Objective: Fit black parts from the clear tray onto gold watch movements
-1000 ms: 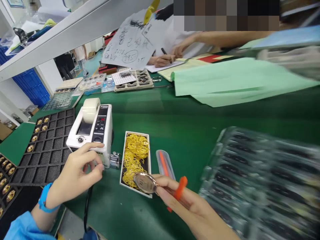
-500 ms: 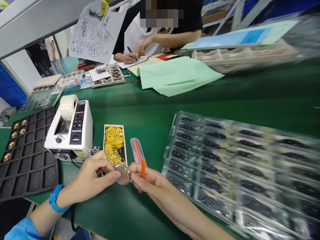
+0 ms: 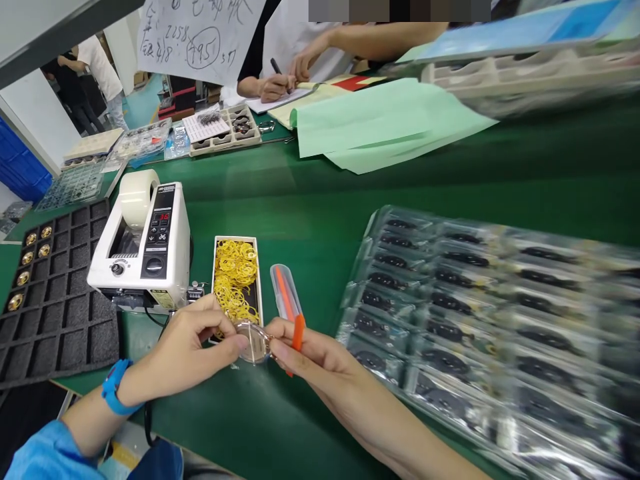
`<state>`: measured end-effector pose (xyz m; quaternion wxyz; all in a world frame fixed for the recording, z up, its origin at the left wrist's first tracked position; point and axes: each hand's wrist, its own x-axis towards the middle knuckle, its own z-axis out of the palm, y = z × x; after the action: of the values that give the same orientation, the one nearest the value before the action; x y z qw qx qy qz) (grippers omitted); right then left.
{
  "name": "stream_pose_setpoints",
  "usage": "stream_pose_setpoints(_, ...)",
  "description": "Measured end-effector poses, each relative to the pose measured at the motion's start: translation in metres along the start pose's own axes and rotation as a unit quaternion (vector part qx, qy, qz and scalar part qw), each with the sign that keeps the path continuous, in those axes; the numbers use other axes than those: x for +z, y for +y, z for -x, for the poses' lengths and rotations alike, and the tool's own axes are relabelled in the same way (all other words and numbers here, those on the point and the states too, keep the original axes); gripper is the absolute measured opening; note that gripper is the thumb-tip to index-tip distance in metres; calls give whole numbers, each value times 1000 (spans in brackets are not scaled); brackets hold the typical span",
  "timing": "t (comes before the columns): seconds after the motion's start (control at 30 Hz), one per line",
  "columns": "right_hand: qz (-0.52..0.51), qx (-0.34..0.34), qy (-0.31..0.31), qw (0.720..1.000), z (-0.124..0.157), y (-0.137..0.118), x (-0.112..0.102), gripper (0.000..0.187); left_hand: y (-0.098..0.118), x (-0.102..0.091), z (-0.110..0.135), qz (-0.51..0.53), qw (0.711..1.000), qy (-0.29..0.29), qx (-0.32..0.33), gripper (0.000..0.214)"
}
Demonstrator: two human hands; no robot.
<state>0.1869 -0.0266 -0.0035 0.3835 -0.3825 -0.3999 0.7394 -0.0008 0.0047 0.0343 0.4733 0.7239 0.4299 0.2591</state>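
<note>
A round, shiny watch case [image 3: 254, 344] with a rose-gold rim is held up above the green table. My left hand [image 3: 195, 347] pinches its left edge between thumb and forefinger. On the opposite side, the thumb and fingers of my right hand [image 3: 317, 357] grip the rim. An orange strip-like tool [image 3: 299, 333] also sits between my right fingers; its exact kind I cannot make out. Just behind the case is a white box [image 3: 259, 300] of yellow plastic rings [image 3: 235, 267]. A clear sleeve with an orange strip in it [image 3: 285, 290] lies beside that box.
A white tape dispenser [image 3: 173, 247] and a small counter [image 3: 196, 291] stand left of the box. Farther left lies a black foam tray [image 3: 65, 300] with several gold parts. Clear trays of dark parts [image 3: 450, 307] fill the right. Across the table, a person's hand [image 3: 277, 87] writes.
The view has shifted, so the bench items sit higher and the right-hand trays farther right. Both hands keep their hold on the watch case, which looks slightly turned.
</note>
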Motion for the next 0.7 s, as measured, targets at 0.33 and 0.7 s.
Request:
stream_pose_setpoints(0.33, 34, -29, 14, 999, -1, -1, 2, 44, -1, 10, 2, -135, 980, 92, 110, 21)
stream_pose_setpoints(0.7, 54, -47, 20, 997, -3, 2, 1, 39, -12, 8, -1, -190, 930, 144, 281, 10)
